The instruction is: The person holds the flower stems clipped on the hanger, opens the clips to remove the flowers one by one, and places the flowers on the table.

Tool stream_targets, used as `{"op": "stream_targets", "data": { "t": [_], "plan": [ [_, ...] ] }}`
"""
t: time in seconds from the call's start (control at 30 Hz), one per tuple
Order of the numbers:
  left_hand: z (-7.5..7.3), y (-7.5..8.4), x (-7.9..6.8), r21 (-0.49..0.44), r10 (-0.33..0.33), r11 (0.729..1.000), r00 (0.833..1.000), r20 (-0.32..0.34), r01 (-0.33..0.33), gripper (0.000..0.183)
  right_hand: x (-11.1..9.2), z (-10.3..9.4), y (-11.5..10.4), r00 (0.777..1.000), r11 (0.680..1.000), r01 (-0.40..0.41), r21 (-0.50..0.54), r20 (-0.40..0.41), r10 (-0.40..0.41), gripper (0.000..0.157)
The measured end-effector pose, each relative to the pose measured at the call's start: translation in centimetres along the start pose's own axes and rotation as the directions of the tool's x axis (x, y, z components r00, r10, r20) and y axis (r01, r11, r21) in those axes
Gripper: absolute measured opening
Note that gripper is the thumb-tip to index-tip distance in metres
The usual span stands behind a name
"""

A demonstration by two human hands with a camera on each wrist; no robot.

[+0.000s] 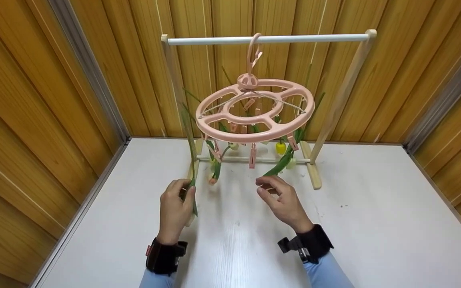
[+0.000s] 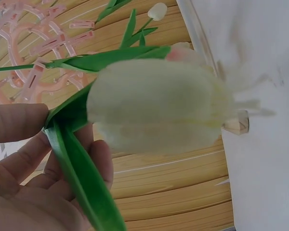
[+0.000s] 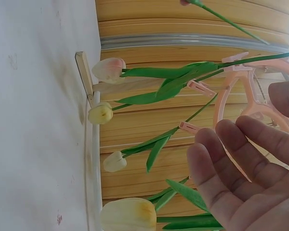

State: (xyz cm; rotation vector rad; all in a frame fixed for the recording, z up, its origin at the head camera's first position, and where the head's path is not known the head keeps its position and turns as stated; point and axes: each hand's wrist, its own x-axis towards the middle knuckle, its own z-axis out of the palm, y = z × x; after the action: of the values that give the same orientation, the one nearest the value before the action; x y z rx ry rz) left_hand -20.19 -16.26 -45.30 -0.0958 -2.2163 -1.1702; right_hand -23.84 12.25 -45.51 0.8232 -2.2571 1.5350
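Note:
My left hand (image 1: 175,206) pinches a white artificial tulip (image 2: 159,103) between thumb and fingers, just behind the bloom. Its long stem (image 1: 192,156) rises along the left of a round pink clip hanger (image 1: 250,138). My right hand (image 1: 285,202) holds nothing; its fingers are loosely bent in front of the hanger's right side, by a green leaf (image 1: 281,163). Several tulips hang bloom-down from the hanger's clips, including a yellow one (image 1: 280,148) and a pink-and-white one (image 3: 109,70). One pink clip (image 1: 252,157) hangs at the front of the ring.
The hanger hooks over the white bar (image 1: 294,39) of a wooden-legged stand, whose right foot (image 1: 313,174) rests on the white table (image 1: 366,228). Wood-patterned panels (image 1: 398,72) enclose the back and sides. Black straps (image 1: 314,243) circle both wrists.

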Motion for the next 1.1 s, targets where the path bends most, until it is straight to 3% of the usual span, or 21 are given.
{"op": "stream_targets", "data": {
  "t": [0.23,0.5,0.7,0.9,1.1],
  "plan": [
    [0.1,-0.6,-0.2,0.042,-0.049,0.998,0.997,0.062,0.047,0.014,-0.1,0.1,0.2,1.000,1.000,0.000,-0.002,0.013,0.000,0.022],
    [0.6,-1.3,-0.3,0.069,-0.148,0.988,0.982,0.121,0.140,0.011,-0.2,0.6,0.1,0.999,1.000,0.025,-0.008,0.033,-0.025,0.022],
    [0.8,-1.7,-0.6,0.103,-0.162,0.984,0.974,0.158,0.147,0.009,-0.4,1.3,0.3,0.996,0.997,0.078,-0.020,0.046,-0.077,0.023],
    [0.8,-1.9,-0.5,0.126,-0.192,0.977,0.962,0.192,0.170,0.010,-0.4,1.6,0.1,0.995,0.996,0.085,-0.022,0.058,-0.084,0.022],
    [0.9,-2.1,-0.7,0.138,-0.181,0.979,0.959,0.220,0.153,0.010,-0.5,1.8,0.0,0.994,0.996,0.084,-0.029,0.066,-0.082,0.020]
  ]
}}
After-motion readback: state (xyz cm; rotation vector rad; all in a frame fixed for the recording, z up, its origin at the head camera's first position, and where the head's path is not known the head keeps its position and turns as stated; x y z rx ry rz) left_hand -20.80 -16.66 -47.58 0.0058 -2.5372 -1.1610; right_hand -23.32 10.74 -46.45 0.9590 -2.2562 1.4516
